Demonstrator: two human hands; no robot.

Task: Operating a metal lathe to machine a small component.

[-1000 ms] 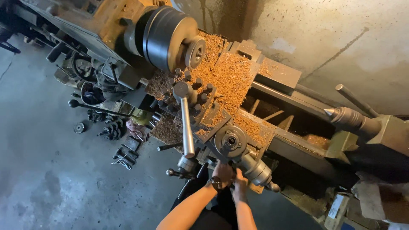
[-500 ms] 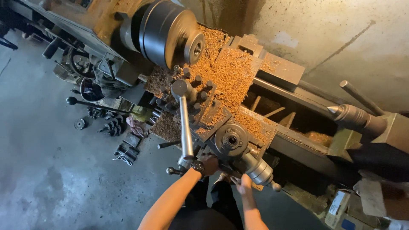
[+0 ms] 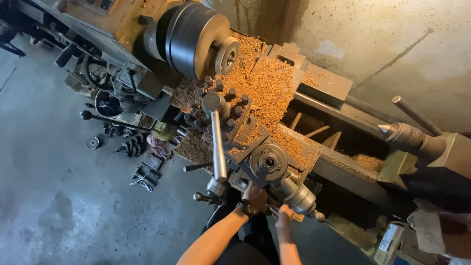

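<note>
Left hand (image 3: 254, 195) is pressed against the front of the lathe carriage (image 3: 255, 147), just under the round dial (image 3: 268, 162). Fingers curl onto something there, but what the grip closes on is hidden by the back of the hand; cannot tell if it is clamped or just resting. A dark watch sits on that wrist.

Right hand (image 3: 283, 214) is just beside it, lower and to the right, touching the underside of the carriage near the grey handwheel (image 3: 299, 197). The grip looks narrow, with fingers bent on a small part, but the part itself is too dark to make out.

Both forearms come up from the bottom edge, close together.

A long steel lever (image 3: 218, 142) runs from a round knob at the tool post down to the carriage front, ending just left of the left hand. A short knobbed handle (image 3: 202, 198) sticks out left below it.

The carriage top and lathe bed are covered in orange-brown chips (image 3: 267, 83). Above them is the big dark chuck (image 3: 194, 37) with a short round workpiece (image 3: 226, 55) in its centre. Far right, well apart from the hands, is the tailstock with a pointed centre (image 3: 405, 135) aimed toward the chuck.

On the concrete floor (image 3: 54, 206) to the left lie gears and small metal parts (image 3: 128, 145), a pinkish rag (image 3: 158, 146) and a thin rod with a ball end (image 3: 110, 119). Cardboard boxes (image 3: 392, 240) are at bottom right. A stained wall is behind the lathe.
</note>
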